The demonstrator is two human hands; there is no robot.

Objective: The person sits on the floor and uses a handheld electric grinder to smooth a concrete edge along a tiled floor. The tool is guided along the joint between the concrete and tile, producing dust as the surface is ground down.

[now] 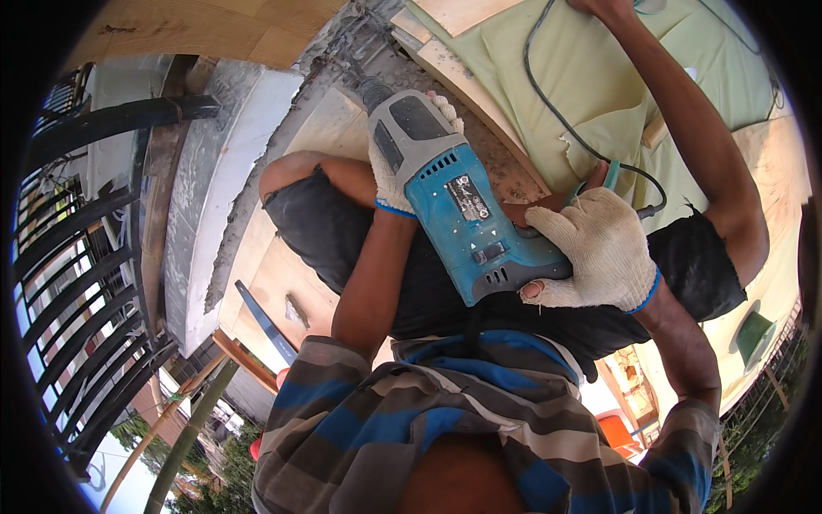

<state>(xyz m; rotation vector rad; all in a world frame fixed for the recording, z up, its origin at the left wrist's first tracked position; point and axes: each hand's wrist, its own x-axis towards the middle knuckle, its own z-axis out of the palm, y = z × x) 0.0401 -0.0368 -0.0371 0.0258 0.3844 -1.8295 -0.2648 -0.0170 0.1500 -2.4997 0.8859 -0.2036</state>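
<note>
A teal and grey rotary hammer drill (458, 201) lies slantwise across my lap, its chuck end pointing up and left. My left hand (387, 178), in a white knit glove with a blue cuff, wraps around the grey front housing from beneath. Its fingertips show on the far side. My right hand (595, 253), gloved alike, closes around the rear handle, with the thumb below. Bit and chuck (372, 88) reach toward rough, broken concrete (338, 64); where the tip meets it is hard to make out. A black power cord (548, 98) runs from the handle's end.
Black metal railing (94, 214) stands at the left, beside a pale concrete ledge (240, 163). Wooden boards (205, 30) lie at the top, and a light green sheet (488, 43) covers the upper right. A blue blade-like strip (261, 321) rests near my left elbow.
</note>
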